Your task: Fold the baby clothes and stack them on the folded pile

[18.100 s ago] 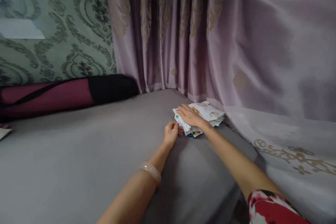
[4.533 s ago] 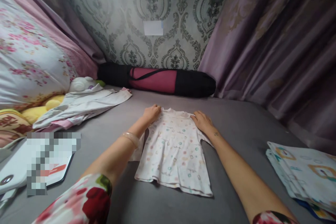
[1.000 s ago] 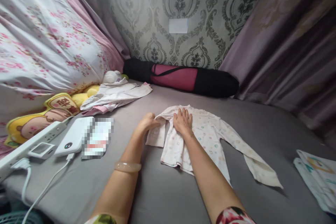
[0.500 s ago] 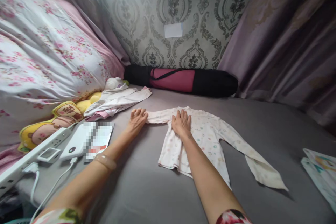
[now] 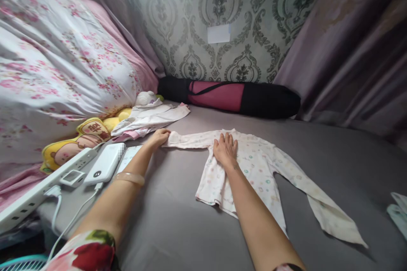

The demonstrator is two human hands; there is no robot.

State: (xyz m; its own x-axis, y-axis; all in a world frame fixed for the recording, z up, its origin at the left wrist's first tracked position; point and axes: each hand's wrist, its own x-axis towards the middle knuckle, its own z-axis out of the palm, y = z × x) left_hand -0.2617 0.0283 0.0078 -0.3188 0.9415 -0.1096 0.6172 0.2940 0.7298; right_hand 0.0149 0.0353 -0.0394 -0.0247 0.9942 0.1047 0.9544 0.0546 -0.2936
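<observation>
A small white long-sleeved shirt (image 5: 254,169) with a pale coloured print lies spread on the grey bed sheet (image 5: 178,216). My left hand (image 5: 160,136) is closed on the cuff end of its left-hand sleeve, which stretches out nearly straight. Flat on the upper body of the shirt, near the collar, rests my right hand (image 5: 226,150), its fingers spread. The other sleeve runs down to the right, with a fold partway along it.
Behind the shirt lies a black and maroon long bag (image 5: 219,96). At the left are crumpled white clothes (image 5: 152,117), a yellow plush toy (image 5: 76,146), a white power bank (image 5: 106,164) with a cable, and a power strip (image 5: 47,190). Folded cloth (image 5: 399,211) sits at the right edge.
My left hand has moved left along the sleeve to its end and closed on it, and the sleeve reaches further out. The right hand stays flat on the shirt. The view has shifted slightly left.
</observation>
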